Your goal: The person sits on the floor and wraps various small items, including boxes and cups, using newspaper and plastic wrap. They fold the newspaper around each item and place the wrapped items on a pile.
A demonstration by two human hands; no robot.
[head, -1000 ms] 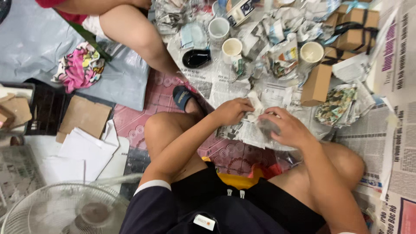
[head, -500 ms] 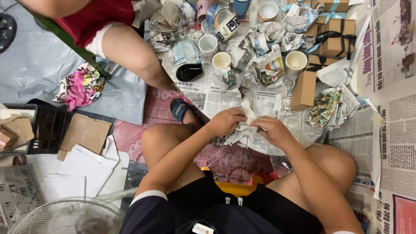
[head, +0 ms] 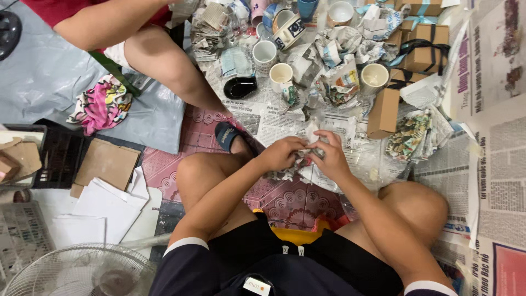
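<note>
At far left I saw a pink cloth (head: 101,104) on grey sheeting, a flat card (head: 107,163) and white sheets near it, and one fan (head: 82,274) at the near edge. My left hand (head: 282,153) had its fingers curled tight on a wad (head: 309,143) of newspaper; my right hand (head: 329,156) closed on the same wad from the other side, both over the paper spread between my knees, likely so that whatever was inside stayed cushioned. What the wad held, I could not tell. Farther off stood mugs: I counted three pale ones (head: 280,74) plainly, with more crowded behind, beside one black dish (head: 241,86). Right of them lay brown boxes (head: 383,112), three I could count, two with dark ribbon.
</note>
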